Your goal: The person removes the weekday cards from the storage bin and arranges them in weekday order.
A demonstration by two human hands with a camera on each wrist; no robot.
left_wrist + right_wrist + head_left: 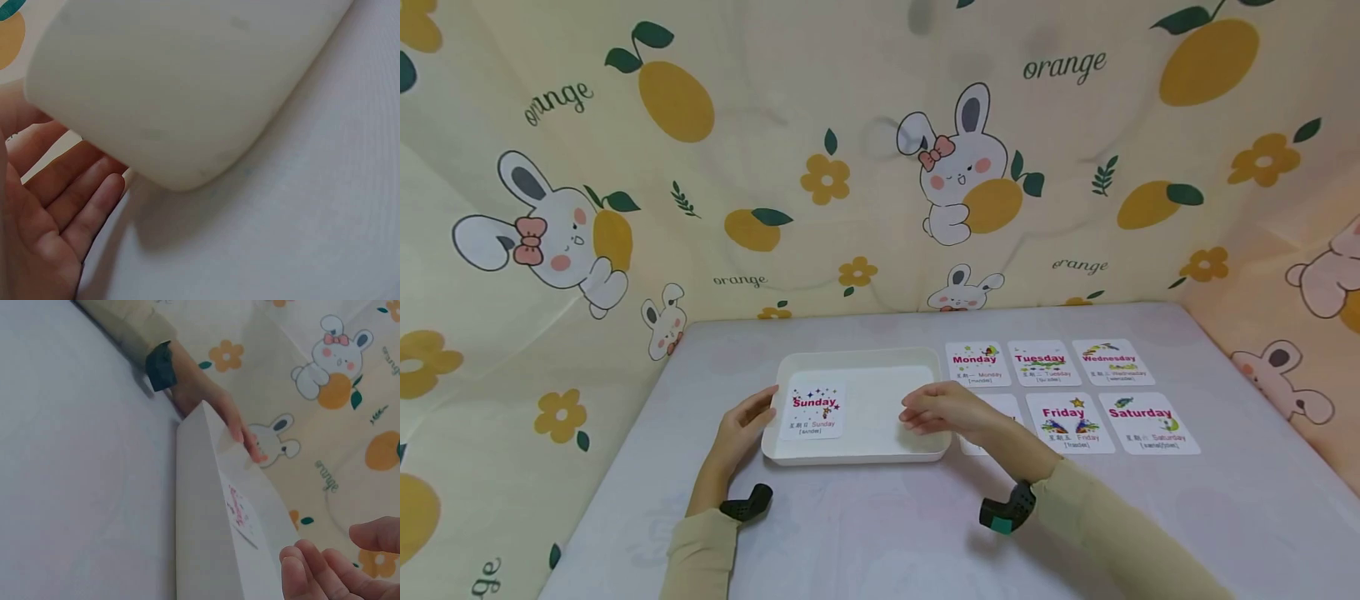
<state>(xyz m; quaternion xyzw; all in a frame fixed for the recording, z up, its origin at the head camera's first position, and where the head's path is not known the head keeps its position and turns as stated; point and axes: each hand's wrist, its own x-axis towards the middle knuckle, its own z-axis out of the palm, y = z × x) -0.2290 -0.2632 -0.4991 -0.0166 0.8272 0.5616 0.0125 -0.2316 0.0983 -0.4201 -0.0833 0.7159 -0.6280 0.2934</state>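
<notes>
A shallow white tray (pixel 880 457) stands on the table, with a card reading "Sunday" (pixel 813 412) lying flat at the left inside it. At the tray's left end is my left hand (pixel 741 433), its fingertips right at the rim. The left wrist view shows its fingers (pixel 75 194) relaxed beside the tray's outer wall (pixel 169 94). My right hand (pixel 951 408) is over the tray's right rim with loosely bent fingers. Seen from the right wrist, its thumb (pixel 375 534) stands apart from the fingers, with nothing held between them.
Right of the tray lie cards in two rows: Monday (pixel 977 365), Tuesday (pixel 1044 364) and Wednesday (pixel 1112 363) behind, Friday (pixel 1070 423) and Saturday (pixel 1150 423) in front. My right hand partly covers another card (pixel 997 404). A printed cloth (pixel 865 100) rises behind the table.
</notes>
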